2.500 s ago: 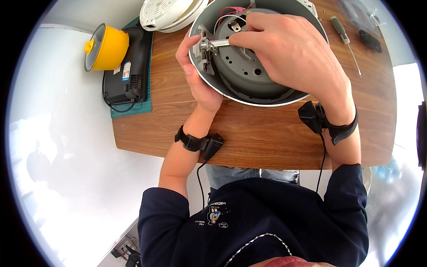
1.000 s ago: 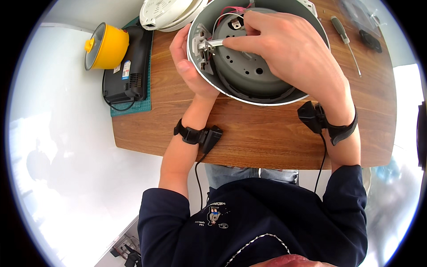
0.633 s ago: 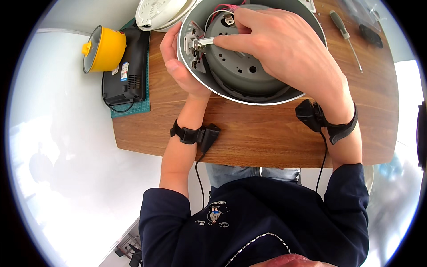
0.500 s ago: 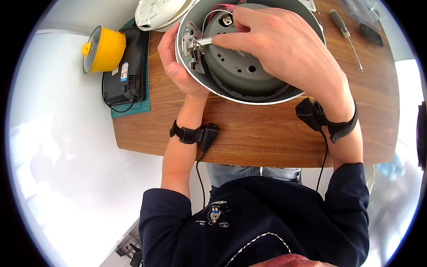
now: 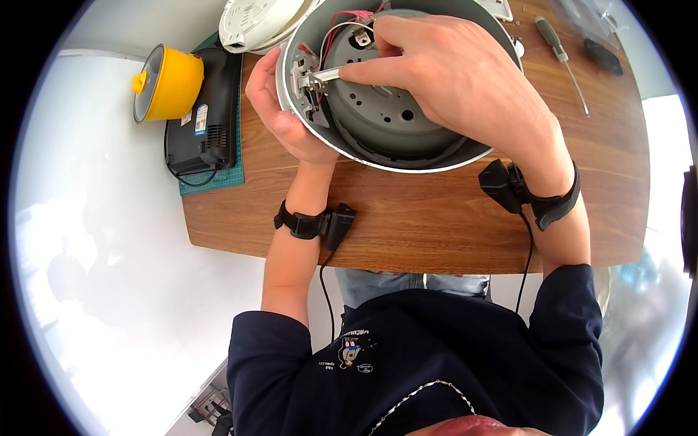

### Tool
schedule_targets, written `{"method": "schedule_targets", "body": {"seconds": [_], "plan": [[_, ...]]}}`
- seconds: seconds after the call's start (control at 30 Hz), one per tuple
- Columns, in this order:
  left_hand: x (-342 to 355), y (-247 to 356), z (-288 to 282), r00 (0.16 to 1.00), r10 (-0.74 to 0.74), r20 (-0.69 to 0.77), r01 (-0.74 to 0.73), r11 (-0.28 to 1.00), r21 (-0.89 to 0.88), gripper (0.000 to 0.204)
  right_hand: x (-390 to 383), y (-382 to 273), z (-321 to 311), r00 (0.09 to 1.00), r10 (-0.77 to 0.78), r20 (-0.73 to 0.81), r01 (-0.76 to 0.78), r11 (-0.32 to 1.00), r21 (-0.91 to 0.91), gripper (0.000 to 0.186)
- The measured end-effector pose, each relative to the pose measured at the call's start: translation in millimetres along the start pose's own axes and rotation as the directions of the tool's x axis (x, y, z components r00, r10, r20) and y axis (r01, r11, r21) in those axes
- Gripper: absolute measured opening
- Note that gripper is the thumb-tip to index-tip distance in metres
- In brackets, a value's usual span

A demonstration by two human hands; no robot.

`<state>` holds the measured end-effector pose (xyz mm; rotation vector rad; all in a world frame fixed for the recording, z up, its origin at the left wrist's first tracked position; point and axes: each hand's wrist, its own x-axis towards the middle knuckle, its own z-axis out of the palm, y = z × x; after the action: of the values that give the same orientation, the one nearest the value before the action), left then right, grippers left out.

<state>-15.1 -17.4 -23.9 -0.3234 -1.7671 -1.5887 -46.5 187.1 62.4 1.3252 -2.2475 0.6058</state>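
A round grey metal cooker body lies tilted on the wooden table, its open underside toward me with red and white wires at the top. My left hand grips its left rim from outside. My right hand reaches inside from the right, its fingertips pinching a small shiny metal strip next to a bracket at the left inner wall.
A yellow pot and a black device sit on a green mat at the left. A white lid lies at the top. A screwdriver and a black part lie at the right.
The cooker body has shifted left and up in view with both hands. My right fingers stay on the metal strip; my left hand has slid further around the rim.
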Motion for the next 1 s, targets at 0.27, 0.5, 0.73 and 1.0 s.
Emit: {"method": "schedule_targets", "body": {"seconds": [0.27, 0.5, 0.73, 1.0], "plan": [[-4, -5, -2, 0.998, 0.048, -0.032, -0.048, 0.999, 0.011, 0.089, 2, 0, 0, 1.000, -0.008, 0.016, 0.008, 1.000, -0.005, 0.036], [14, 18, 2, 0.954, -0.259, -0.149, 0.225, 0.951, -0.212, 0.087, 0, -1, -3, 1.000, -0.005, 0.013, 0.005, 1.000, -0.007, 0.036], [8, 12, -2, 0.970, -0.201, -0.137, 0.169, 0.962, -0.215, 0.086, 1, -2, -2, 0.999, 0.020, 0.031, -0.020, 1.000, -0.001, 0.035], [-4, 12, 0, 0.972, -0.234, -0.039, 0.217, 0.944, -0.248, 0.108, -2, 4, 9, 0.997, 0.016, -0.077, -0.013, 0.999, 0.031, 0.034]]}}
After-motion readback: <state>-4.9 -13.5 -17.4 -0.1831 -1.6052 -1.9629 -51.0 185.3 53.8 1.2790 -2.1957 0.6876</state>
